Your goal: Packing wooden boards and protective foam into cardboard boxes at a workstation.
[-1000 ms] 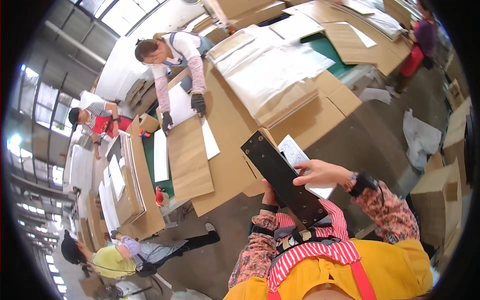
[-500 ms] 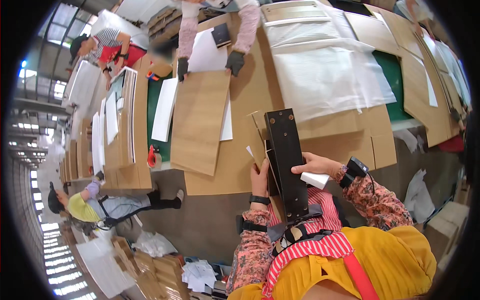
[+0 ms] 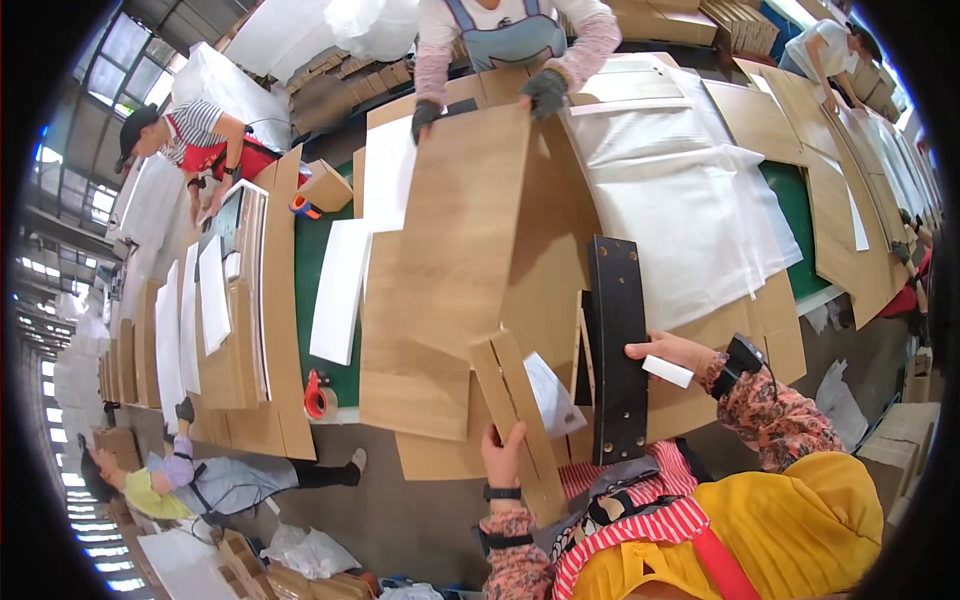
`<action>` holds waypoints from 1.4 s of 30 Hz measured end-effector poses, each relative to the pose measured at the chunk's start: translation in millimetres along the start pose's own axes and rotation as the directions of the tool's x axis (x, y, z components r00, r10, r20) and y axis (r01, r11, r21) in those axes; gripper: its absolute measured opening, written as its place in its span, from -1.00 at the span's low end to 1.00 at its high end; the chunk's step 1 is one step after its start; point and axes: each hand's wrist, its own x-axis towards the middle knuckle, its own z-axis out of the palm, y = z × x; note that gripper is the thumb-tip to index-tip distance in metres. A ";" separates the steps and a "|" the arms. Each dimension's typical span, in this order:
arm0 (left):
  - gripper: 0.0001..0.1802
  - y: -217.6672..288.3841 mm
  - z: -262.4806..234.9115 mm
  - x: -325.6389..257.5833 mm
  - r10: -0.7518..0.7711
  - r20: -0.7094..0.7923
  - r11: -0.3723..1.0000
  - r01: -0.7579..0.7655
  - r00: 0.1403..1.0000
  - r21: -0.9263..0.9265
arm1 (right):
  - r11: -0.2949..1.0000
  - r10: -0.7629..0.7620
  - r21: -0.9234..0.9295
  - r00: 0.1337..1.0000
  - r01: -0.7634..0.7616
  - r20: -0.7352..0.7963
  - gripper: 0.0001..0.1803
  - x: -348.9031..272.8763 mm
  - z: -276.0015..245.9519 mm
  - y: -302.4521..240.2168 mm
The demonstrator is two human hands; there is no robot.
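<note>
My left hand is closed on a long, narrow brown cardboard piece with a slit down its length. In my right hand is a long black board with several small holes, held nearly upright on its end. A small white block sits at the same hand, against the palm side. Pale-edged strips stand beside the black board's left edge. Between the cardboard and the board shows a white paper sheet with faint print.
Across the table, a person's gloved hands hold a wood-grain panel. White foam wrap covers a stack at right. A white strip and red tape dispenser lie left. Other people work at both sides.
My left hand has moved left and down, parting the cardboard piece from the black board, which shifted right with my right hand. The person opposite has moved the wood-grain panel, raising its right side.
</note>
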 end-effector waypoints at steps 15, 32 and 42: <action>-0.08 18.5 -150.8 21.3 -0.086 0.015 0.833 0.080 0.996 -0.547 | 0.951 0.215 -0.244 0.974 -0.191 0.077 -0.40 141.8 80.7 -55.6; -0.08 -9.5 -88.0 44.2 -0.135 0.147 0.826 0.193 0.980 -0.530 | 0.914 -0.191 0.191 0.795 0.358 -0.576 -0.45 286.4 55.3 -151.8; 0.01 26.9 -38.0 48.3 -0.079 0.100 0.888 0.116 0.992 -0.444 | 0.929 -0.339 -0.042 0.798 0.368 -0.498 -0.49 377.1 18.1 -260.7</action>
